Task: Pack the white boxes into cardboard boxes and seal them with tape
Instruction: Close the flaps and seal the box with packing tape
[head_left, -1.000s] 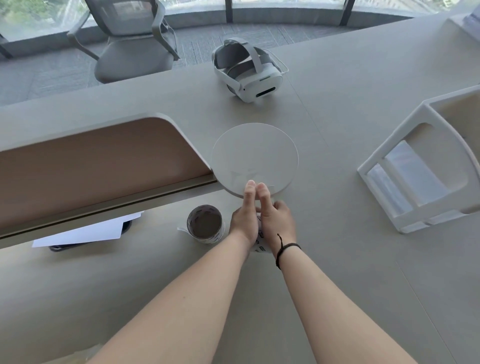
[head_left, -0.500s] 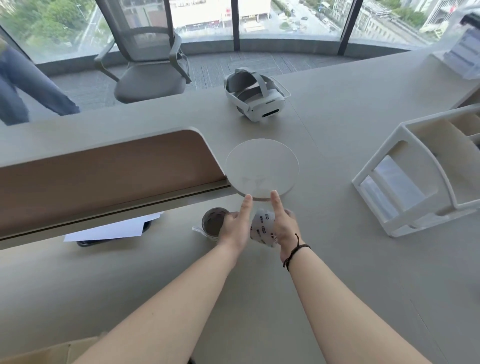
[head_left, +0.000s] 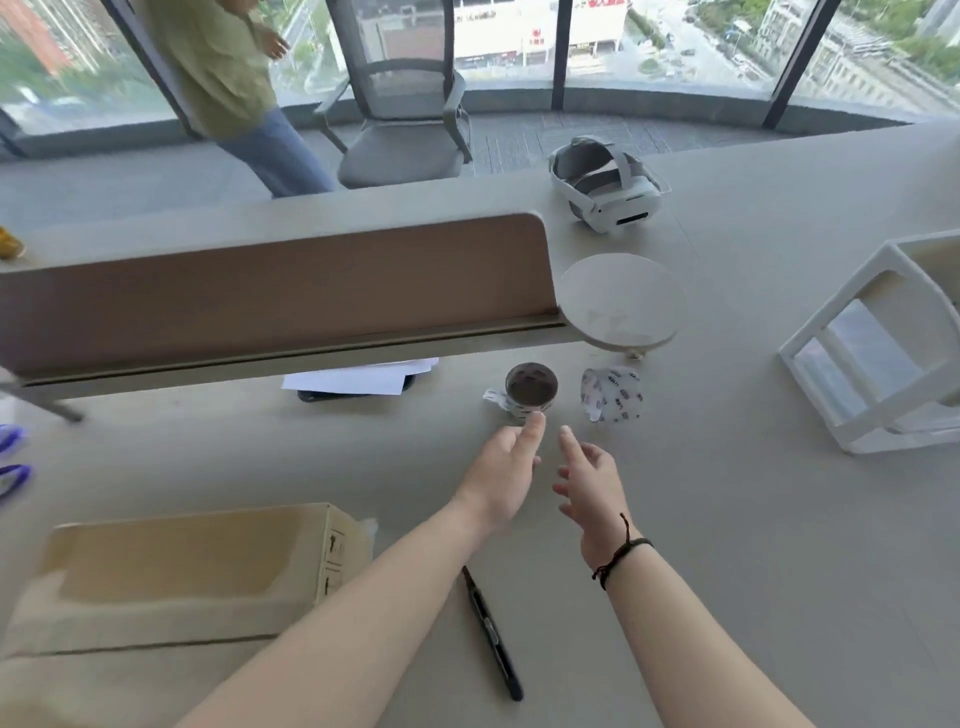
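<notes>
A closed cardboard box (head_left: 182, 571) lies at the lower left of the grey table (head_left: 753, 545). A roll of tape with a dark core (head_left: 531, 389) stands beyond my hands, and a white printed tape roll (head_left: 613, 400) lies just right of it. My left hand (head_left: 501, 478) reaches forward with its fingers out, the forefinger tip at the near rim of the dark-cored roll. My right hand (head_left: 589, 483) hovers beside it with fingers spread, holding nothing, short of the printed roll. No white boxes are in view.
A black pen-like tool (head_left: 491, 634) lies beside my left forearm. A brown desk divider (head_left: 260, 291), a white round disc (head_left: 623, 301), a white headset (head_left: 605, 187), a white rack (head_left: 883, 338) and papers (head_left: 358, 382) stand farther off. A person (head_left: 228, 78) walks past a chair (head_left: 405, 130).
Both hands let go of the printed tape roll and drew back toward me; it now lies on the table. The view widened, bringing in the cardboard box and the black tool.
</notes>
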